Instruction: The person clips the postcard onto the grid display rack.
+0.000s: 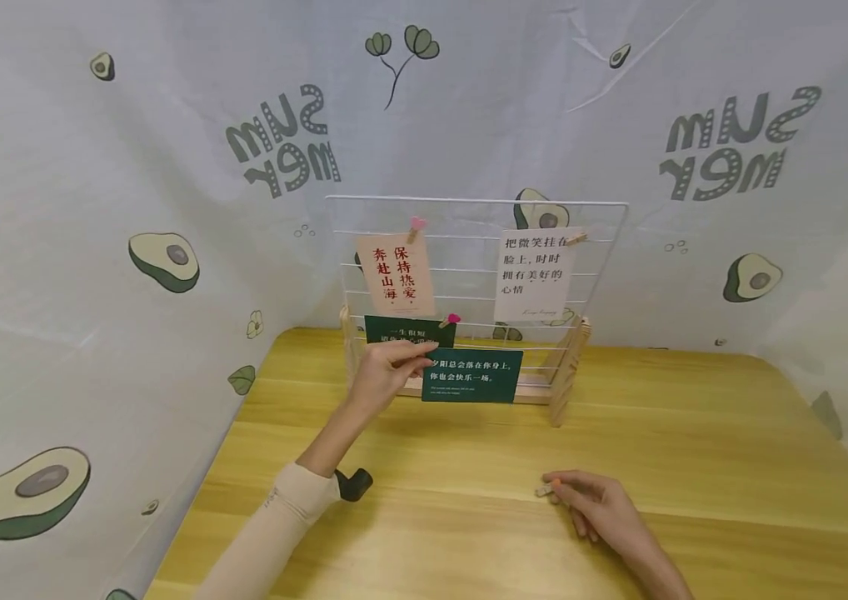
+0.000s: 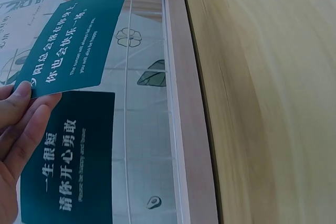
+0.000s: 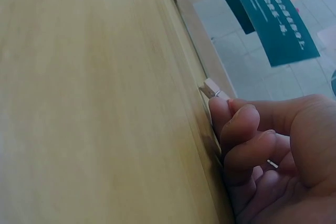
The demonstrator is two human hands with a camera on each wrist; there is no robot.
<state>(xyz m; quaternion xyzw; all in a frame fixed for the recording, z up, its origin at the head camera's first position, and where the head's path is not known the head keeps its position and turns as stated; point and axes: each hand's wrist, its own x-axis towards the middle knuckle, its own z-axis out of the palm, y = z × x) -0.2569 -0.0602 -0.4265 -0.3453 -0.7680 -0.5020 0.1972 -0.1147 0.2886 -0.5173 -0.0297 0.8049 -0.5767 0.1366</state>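
Observation:
My left hand (image 1: 386,375) pinches a dark green card (image 1: 472,377) with white lettering by its left edge, in front of the lower part of a white wire grid rack (image 1: 476,337). Behind that hand, another green card (image 2: 73,156) hangs on the grid under a bright pink clothespin (image 1: 453,319); the hand hides part of it in the head view. Lower right, above the table, my right hand (image 1: 604,512) holds a small wooden clothespin (image 3: 211,87) between thumb and index finger. A bit of orange shows at its gripped end.
A pink card (image 1: 396,279) and a white card (image 1: 536,279) are clipped higher on the grid. The rack stands on wooden feet (image 1: 570,375) near the back of the wooden table (image 1: 439,517). A white avocado-print cloth (image 1: 169,150) encloses the back and sides.

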